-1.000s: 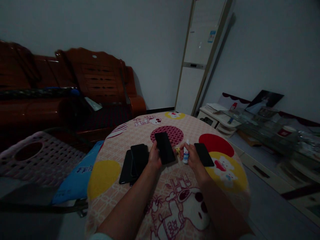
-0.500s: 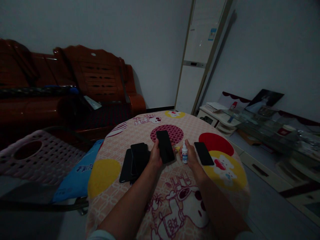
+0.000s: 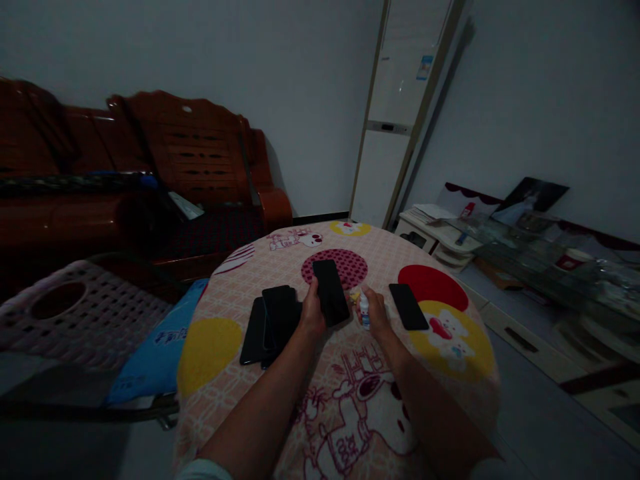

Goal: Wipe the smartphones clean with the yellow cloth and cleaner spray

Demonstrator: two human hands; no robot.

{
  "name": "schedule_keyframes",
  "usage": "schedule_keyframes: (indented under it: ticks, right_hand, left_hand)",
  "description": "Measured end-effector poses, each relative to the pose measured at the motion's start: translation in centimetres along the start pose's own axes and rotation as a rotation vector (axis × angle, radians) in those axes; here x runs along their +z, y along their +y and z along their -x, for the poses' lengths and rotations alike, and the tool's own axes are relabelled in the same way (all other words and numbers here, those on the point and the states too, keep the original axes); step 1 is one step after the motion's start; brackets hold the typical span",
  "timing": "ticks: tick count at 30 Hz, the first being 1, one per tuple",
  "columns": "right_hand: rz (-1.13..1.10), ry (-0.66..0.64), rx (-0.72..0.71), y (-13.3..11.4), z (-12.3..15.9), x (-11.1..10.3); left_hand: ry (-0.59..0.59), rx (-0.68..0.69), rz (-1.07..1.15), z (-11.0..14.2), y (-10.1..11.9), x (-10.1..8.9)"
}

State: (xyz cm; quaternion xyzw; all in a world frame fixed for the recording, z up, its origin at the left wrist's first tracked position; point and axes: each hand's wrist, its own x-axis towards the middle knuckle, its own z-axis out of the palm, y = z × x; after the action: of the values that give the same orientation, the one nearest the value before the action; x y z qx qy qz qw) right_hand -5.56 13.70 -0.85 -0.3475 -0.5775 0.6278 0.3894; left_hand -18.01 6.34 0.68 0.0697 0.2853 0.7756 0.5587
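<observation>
My left hand grips a black smartphone by its left edge, dark screen facing up, held above the table. Just right of it, my right hand is wrapped round a small white spray bottle with a blue label. Something small and yellow shows by the right hand's fingers; I cannot make out what it is. Left of my left hand lie overlapping dark phones or tablets. Another black smartphone rests flat to the right of my right hand.
A round table with a patterned cloth stands before me. At left are a woven chair with a blue cushion, and a wooden sofa. A tall white air conditioner and a glass-topped cabinet stand beyond and at right.
My right hand has shifted slightly left with the spray bottle, bringing it nearer the held phone, and has turned a little. The left hand and its phone have barely moved.
</observation>
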Motion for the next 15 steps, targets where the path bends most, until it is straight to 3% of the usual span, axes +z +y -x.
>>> schedule_keyframes:
  ticks: [15]
  right_hand:
    - [0.044, 0.041, -0.073, 0.26, 0.22, 0.25]
  left_hand:
    - [-0.002, -0.008, 0.003, 0.01, -0.25, 0.02]
